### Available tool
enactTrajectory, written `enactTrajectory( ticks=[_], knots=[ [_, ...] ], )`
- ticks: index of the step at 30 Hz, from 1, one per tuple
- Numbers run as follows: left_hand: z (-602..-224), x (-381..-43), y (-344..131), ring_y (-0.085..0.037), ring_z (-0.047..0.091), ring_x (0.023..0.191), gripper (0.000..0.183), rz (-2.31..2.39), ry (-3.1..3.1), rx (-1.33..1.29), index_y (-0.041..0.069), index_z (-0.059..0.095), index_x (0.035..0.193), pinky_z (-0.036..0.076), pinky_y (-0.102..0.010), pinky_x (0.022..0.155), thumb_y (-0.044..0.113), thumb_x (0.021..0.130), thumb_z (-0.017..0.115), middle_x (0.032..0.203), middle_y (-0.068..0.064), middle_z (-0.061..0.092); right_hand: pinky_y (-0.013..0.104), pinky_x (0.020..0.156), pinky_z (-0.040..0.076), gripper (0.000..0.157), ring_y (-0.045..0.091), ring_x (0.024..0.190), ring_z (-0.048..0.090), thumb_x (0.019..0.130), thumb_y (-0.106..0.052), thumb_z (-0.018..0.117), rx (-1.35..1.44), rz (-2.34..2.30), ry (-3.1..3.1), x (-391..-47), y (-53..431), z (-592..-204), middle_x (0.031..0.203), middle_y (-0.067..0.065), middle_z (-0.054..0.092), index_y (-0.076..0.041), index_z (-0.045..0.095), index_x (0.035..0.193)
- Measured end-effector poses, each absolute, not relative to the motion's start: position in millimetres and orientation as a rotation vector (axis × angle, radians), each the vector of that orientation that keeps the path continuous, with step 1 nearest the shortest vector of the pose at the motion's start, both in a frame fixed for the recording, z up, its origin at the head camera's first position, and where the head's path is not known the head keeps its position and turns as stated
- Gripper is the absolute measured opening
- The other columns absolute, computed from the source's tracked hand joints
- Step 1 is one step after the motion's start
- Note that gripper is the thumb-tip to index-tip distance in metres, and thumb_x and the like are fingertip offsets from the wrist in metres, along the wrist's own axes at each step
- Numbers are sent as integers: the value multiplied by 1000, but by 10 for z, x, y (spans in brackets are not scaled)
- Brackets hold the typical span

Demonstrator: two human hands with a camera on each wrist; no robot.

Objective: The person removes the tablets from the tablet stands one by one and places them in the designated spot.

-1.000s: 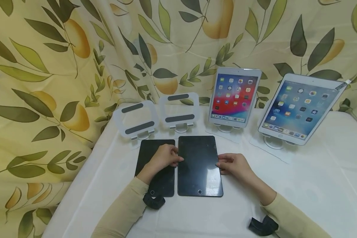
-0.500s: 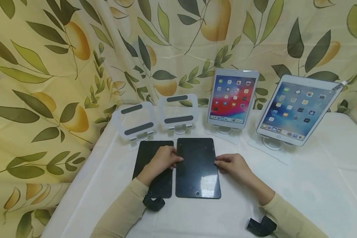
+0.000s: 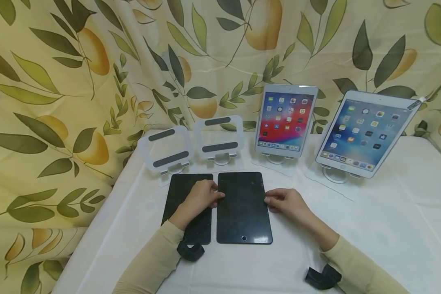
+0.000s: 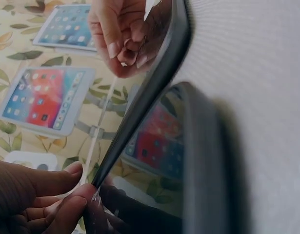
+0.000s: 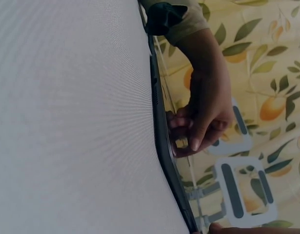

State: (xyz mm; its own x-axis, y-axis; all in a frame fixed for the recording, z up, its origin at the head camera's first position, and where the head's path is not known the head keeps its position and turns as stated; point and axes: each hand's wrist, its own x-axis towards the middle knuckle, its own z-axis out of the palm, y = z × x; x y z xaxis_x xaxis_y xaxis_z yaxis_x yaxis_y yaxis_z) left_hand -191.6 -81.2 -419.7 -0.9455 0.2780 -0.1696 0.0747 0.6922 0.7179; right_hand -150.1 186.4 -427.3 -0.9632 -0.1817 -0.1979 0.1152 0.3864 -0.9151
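Two black tablets lie side by side on the white cloth. My left hand (image 3: 200, 196) reaches across the left black tablet (image 3: 178, 183) and holds the left edge of the right black tablet (image 3: 244, 208), its thumb tip over the rim. My right hand (image 3: 288, 202) holds the opposite edge with thumb and fingertips. In the left wrist view, fingertips (image 4: 79, 197) meet the dark tablet edge at the lower left. The right wrist view shows the left hand (image 5: 208, 107) with curled fingers at the tablet's thin side (image 5: 162, 131). The undersides of both tablets are hidden.
Behind the black tablets stand two white stands with grey pads, one on the left (image 3: 165, 149) and one beside it (image 3: 219, 136). Farther right, a white tablet with a red-blue screen (image 3: 284, 120) and another with a blue screen (image 3: 365, 132) lean on stands before a patterned curtain (image 3: 106, 81).
The right black tablet's far edge has come slightly lower and nearer, and its bright reflection has shifted and faded. Both hands have stayed at its sides. The whole head view drifts slightly.
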Motion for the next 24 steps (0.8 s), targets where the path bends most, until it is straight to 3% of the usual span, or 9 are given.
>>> enactTrajectory(
  ticks=[5, 11, 16, 24],
  knots=[
    [-4206, -1926, -816, -8, 60, 47, 32, 1139, 2618, 301, -8, 64, 105, 52, -22, 52, 16, 85, 71, 56, -2, 62, 27, 69, 57, 37, 14, 80, 67, 87, -6, 65, -64, -1601, 2375, -1486, 1849, -4258, 99, 22, 68, 16, 56, 116],
    [-4192, -1918, -826, -8, 59, 47, 26, 1185, 2622, 308, -7, 64, 99, 51, -22, 49, 11, 83, 72, 57, -3, 62, 21, 64, 53, 40, 11, 71, 63, 81, -8, 71, -128, -1473, 2489, -1498, 1854, -4234, 84, 10, 68, 12, 60, 113],
    [-4194, -1902, -821, -8, 59, 48, 31, 1153, 2644, 293, -8, 62, 104, 50, -21, 50, 9, 81, 74, 60, -3, 62, 18, 62, 49, 44, 12, 69, 61, 75, -6, 76, -190, -1452, 2518, -1511, 1861, -4229, 78, 7, 66, 13, 61, 112],
    [-4186, -1877, -814, -8, 59, 49, 36, 1124, 2683, 318, -8, 60, 110, 49, -21, 52, 13, 83, 72, 61, -2, 61, 22, 67, 50, 51, 13, 73, 60, 76, -17, 79, -155, -1394, 2498, -1504, 1886, -4183, 85, 6, 66, 9, 60, 116]
  ],
)
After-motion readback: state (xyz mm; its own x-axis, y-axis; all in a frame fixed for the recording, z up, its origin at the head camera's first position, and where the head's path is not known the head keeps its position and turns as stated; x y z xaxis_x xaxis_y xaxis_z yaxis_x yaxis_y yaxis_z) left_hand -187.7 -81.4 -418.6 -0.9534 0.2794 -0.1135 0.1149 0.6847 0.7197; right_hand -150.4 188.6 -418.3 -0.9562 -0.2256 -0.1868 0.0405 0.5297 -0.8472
